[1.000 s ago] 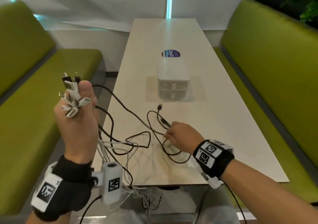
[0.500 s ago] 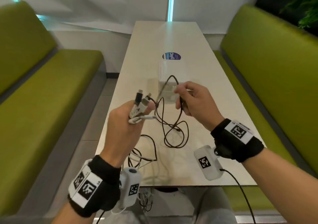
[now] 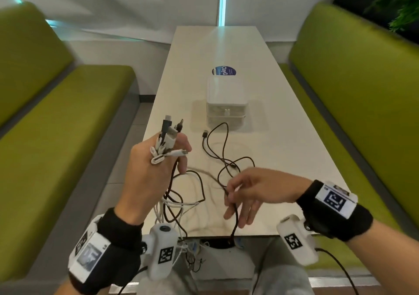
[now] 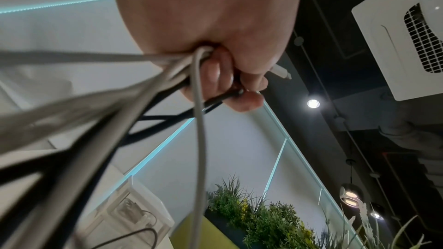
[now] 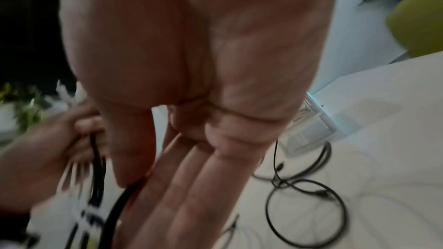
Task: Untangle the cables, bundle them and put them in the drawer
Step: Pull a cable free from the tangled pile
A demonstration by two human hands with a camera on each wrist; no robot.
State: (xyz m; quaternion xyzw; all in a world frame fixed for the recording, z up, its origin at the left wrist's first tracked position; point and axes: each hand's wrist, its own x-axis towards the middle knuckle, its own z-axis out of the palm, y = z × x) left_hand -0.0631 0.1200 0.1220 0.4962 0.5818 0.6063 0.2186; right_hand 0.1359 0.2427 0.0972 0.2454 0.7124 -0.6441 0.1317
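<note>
My left hand (image 3: 158, 165) is raised over the table's near left edge and grips a bunch of cable ends (image 3: 169, 140), white and black plugs sticking up out of the fist (image 4: 215, 75). Their cords (image 3: 179, 204) hang in loops over the table edge. My right hand (image 3: 247, 192) is low over the near table and pinches a black cable (image 3: 226, 158) between thumb and forefinger, the other fingers (image 5: 191, 186) spread. That cable loops away toward the small white drawer unit (image 3: 225, 101), its USB plug (image 3: 205, 133) lying on the table.
The white table (image 3: 283, 147) runs away from me between two green benches (image 3: 56, 124) (image 3: 362, 90). A round blue sticker (image 3: 223, 70) sits behind the drawer unit. Both drawers look closed. More cable ends dangle below the near table edge (image 3: 195, 256).
My right hand has come down from in front of the drawer unit to the near table, sliding along the black cable. The left hand has moved slightly left, holding the plugs.
</note>
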